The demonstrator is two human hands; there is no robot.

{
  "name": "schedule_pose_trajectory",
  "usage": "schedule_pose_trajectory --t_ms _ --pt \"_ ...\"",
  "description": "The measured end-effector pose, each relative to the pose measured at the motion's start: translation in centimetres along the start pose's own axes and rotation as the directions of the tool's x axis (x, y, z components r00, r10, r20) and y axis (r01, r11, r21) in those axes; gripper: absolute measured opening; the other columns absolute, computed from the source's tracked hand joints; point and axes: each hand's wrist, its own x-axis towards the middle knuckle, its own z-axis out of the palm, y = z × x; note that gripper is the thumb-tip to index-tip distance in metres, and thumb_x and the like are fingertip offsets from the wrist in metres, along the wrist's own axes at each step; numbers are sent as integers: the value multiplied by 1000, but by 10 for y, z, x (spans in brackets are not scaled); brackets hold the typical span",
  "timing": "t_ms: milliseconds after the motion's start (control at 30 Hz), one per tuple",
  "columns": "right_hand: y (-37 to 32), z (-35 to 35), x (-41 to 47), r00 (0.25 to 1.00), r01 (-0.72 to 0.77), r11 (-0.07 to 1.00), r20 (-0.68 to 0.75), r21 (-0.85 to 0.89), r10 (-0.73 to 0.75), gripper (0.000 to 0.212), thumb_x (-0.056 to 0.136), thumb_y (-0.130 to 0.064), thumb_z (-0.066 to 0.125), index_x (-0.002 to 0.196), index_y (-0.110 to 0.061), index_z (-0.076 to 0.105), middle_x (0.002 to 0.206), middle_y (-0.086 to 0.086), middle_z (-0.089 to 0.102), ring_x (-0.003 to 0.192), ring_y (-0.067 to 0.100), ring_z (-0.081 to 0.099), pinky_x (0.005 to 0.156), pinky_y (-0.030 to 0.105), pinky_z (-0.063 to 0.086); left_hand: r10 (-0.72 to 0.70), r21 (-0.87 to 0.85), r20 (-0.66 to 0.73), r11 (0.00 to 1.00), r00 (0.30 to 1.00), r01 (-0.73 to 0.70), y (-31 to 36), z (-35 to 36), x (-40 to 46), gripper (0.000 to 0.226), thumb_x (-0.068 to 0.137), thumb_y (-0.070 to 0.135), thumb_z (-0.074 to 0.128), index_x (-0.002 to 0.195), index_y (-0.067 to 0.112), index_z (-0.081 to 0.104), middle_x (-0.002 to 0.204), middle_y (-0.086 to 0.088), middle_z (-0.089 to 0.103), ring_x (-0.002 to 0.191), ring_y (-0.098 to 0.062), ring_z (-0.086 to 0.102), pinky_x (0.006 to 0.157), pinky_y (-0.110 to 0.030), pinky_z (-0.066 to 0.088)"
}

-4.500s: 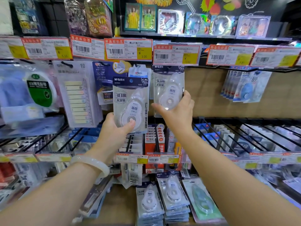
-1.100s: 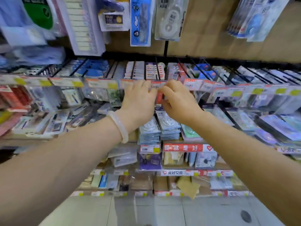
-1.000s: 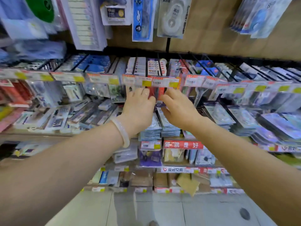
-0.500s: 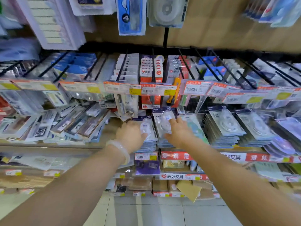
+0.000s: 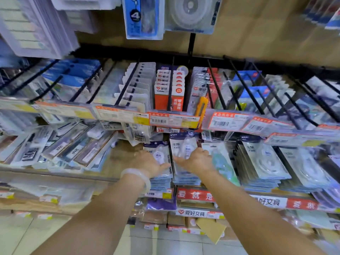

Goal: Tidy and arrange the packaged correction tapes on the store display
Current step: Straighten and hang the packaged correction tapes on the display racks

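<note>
Pressing hands (image 5: 173, 161) flat, two adjacent correction-tape stacks (image 5: 171, 178), shelf edge

So the shelf (image 5: 117, 159) is a tan sloped board under a row of peg hooks, with a bare patch left of centre. Two tape stacks (image 5: 161, 173) sit side by side in the middle, each with a hand resting flat on top. Right of those there's a green pack (image 5: 223, 162), then more tape piles (image 5: 261, 162). On the left, ink packs (image 5: 73, 150) lie fanned out and overlapping.
</note>
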Motion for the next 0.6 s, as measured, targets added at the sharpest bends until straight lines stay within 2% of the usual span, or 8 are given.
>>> schedule_pose_trajectory --t_ms 100,233,333,467,533,600 --pt "4 5 3 999 40 999 -25 -8 -40 95 75 -74 51 133 0 38 134 17 42 128 31 36 103 36 32 -24 -89 15 996 1000 25 -3 4 6 83 79 68 56 126 0 45 124 -11 53 109 -24 54 77 -29 44" --pt "6 9 1 998 29 999 -61 14 -28 97 74 -77 49 131 0 41 133 17 42 129 31 32 102 36 31 -8 -246 27 969 1000 15 -7 13 10 63 70 66 66 99 10 64 106 -7 63 96 -23 62 78 -31 50" --pt "7 9 -1 999 -4 998 -49 62 7 101 72 -77 53 136 0 36 137 17 37 133 31 28 105 37 30 -10 -254 42 967 999 20 -7 18 10 64 63 69 66 99 17 65 103 -3 64 98 -22 61 83 -31 51" --pt "10 10 -3 996 -33 988 -81 151 45 90 72 -69 59 131 -3 41 134 17 38 129 30 32 104 35 32 -50 -297 50 953 997 63 -10 22 14 65 47 66 67 92 20 64 96 -4 66 89 -22 62 79 -32 54" --pt "14 10 -6 994 -32 981 -95 194 51 87 71 -68 61 127 -3 43 132 17 40 128 30 31 102 36 33 -57 -326 80 942 995 81 -13 16 10 56 52 58 71 90 18 63 92 -4 66 84 -21 63 76 -31 54" --pt "18 8 -13 993 -36 972 -98 233 60 88 71 -65 64 129 -4 41 133 17 38 129 31 31 104 38 33 -50 -375 118 923 992 91 -18 12 4 39 64 45 75 85 16 59 88 -4 64 80 -20 62 66 -27 50"
